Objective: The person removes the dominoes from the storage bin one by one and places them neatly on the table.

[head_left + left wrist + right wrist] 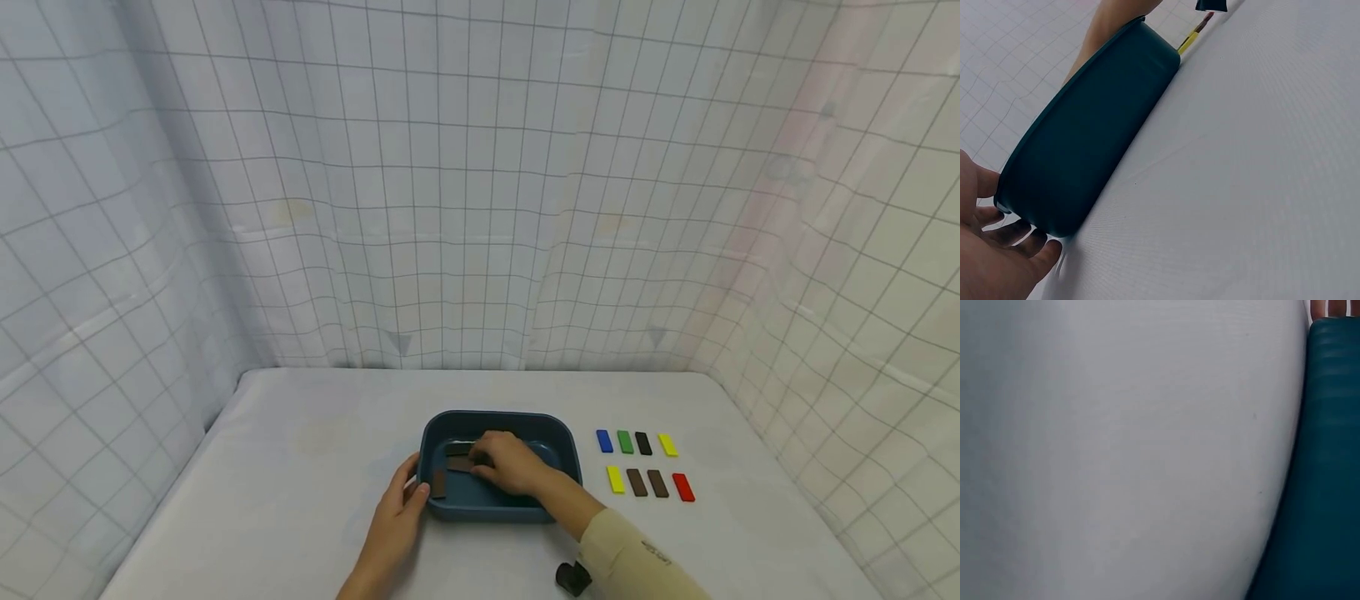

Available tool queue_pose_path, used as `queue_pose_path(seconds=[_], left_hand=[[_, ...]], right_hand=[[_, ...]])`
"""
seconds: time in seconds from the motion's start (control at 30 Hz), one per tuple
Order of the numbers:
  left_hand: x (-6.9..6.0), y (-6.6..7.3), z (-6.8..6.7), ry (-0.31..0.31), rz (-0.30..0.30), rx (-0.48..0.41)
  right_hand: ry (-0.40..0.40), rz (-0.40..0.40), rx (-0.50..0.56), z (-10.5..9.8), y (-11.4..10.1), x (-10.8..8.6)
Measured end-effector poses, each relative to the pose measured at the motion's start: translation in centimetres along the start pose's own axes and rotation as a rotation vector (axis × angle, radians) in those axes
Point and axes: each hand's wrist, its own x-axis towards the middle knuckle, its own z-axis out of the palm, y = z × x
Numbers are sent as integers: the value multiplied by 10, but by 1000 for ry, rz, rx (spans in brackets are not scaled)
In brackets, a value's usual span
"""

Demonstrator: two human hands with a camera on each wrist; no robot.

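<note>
My L hand (397, 510) grips the L end of the dk blue bin (498, 515). Brown tiles (438, 484) inside, L side; R hand (513, 467) next to them, fingers bent, can't tell if pinching. 8 tiles (643, 443) R of bin.

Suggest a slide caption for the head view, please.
Left hand holding a tub, right hand inside it, eight tiles in two rows alongside.

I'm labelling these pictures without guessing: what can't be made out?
Head view: the right hand hides part of the inside of the tray, and whether it holds a brown piece.
Head view: lettering on the sleeve is too small to read.
Left wrist view: the tray's wall hides its contents.
Right wrist view: top edge cuts off fingers; right edge crops the tray.
</note>
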Motion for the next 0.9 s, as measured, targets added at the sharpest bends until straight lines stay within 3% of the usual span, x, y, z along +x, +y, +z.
queue_pose_path(seconds=[0.37, 0.63, 0.9], left_hand=[[-2, 3, -1, 3, 13, 20], [-4, 4, 0, 5, 11, 24], [-5, 5, 0, 2, 36, 18]], right_hand=[[17, -17, 173, -4, 3, 0], [95, 69, 354, -7, 4, 0], [145, 152, 443, -15, 2, 0]])
